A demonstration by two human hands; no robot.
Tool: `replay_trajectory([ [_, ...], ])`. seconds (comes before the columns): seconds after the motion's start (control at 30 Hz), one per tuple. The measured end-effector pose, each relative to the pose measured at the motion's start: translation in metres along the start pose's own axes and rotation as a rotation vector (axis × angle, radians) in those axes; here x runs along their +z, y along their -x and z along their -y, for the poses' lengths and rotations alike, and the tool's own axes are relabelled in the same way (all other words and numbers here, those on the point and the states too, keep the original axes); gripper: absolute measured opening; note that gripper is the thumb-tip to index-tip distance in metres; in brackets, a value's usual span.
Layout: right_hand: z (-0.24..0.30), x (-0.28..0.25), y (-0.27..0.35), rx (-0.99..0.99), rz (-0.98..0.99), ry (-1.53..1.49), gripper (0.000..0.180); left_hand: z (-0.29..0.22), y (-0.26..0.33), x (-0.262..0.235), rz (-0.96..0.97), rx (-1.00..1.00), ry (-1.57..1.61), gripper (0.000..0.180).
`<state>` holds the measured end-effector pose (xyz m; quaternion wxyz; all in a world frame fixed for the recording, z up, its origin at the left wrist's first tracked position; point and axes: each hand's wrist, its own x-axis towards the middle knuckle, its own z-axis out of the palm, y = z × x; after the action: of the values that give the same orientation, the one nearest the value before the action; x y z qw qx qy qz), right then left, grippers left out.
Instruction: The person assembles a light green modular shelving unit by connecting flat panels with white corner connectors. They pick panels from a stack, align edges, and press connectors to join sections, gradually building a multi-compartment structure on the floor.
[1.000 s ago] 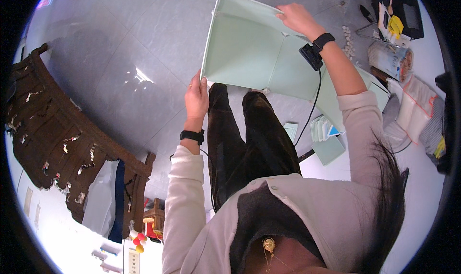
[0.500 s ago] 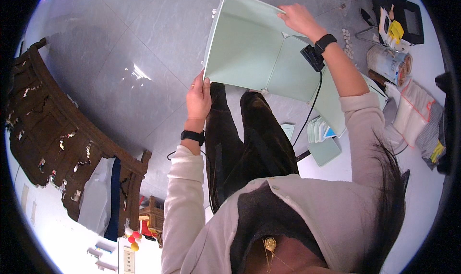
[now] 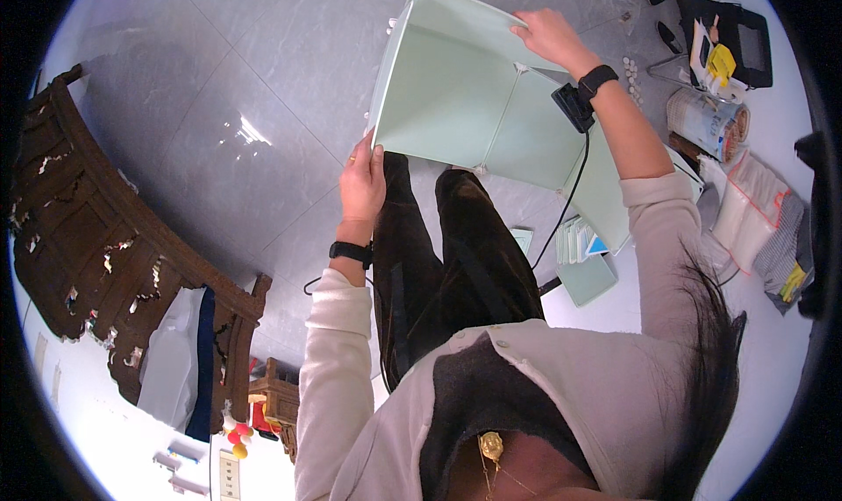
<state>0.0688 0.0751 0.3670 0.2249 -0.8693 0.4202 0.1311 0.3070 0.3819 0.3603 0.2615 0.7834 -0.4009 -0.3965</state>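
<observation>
A pale green box-like frame of flat panels (image 3: 447, 80) is held up in front of my knees, with its hollow side facing me. White corner connectors (image 3: 480, 168) join its panels. My left hand (image 3: 361, 185) is closed on the frame's lower left edge, thumb on the inner side. At the upper right, my right hand (image 3: 554, 41) pinches the rim of the far panel, fingers over the edge. A black device (image 3: 572, 108) with a cable sits by my right wrist. Further green panels (image 3: 605, 189) extend to the right, partly hidden by my right forearm.
Loose green panels and a stack of small pieces (image 3: 581, 242) lie on the floor at right. White connectors (image 3: 631, 80) are scattered beyond my right wrist. A bundled roll (image 3: 706, 119), a bag (image 3: 750, 211) and a black chair (image 3: 732, 40) stand right. Carved wooden furniture (image 3: 132, 220) fills the left.
Both hands keep their grip on the green frame, which has barely moved. The surroundings have shifted slightly in the view.
</observation>
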Motion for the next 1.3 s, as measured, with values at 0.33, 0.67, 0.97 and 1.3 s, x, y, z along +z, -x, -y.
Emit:
replay_trajectory([
  [0.33,0.001,-0.006,-0.003,-0.011,0.009,0.026,0.024,0.000,-0.002,-0.003,0.006,0.001,0.024,0.031],
  [0.67,-0.007,-0.003,-0.005,-0.004,-0.003,0.023,0.026,0.000,-0.003,0.003,-0.003,-0.028,0.011,0.031],
  [0.97,-0.012,0.010,-0.001,-0.028,-0.020,-0.034,0.023,0.004,-0.002,0.008,0.031,-0.044,-0.055,0.033],
  [1.3,-0.006,0.011,-0.006,0.007,0.040,-0.045,0.022,0.005,-0.003,0.010,-0.046,0.057,-0.051,0.032],
])
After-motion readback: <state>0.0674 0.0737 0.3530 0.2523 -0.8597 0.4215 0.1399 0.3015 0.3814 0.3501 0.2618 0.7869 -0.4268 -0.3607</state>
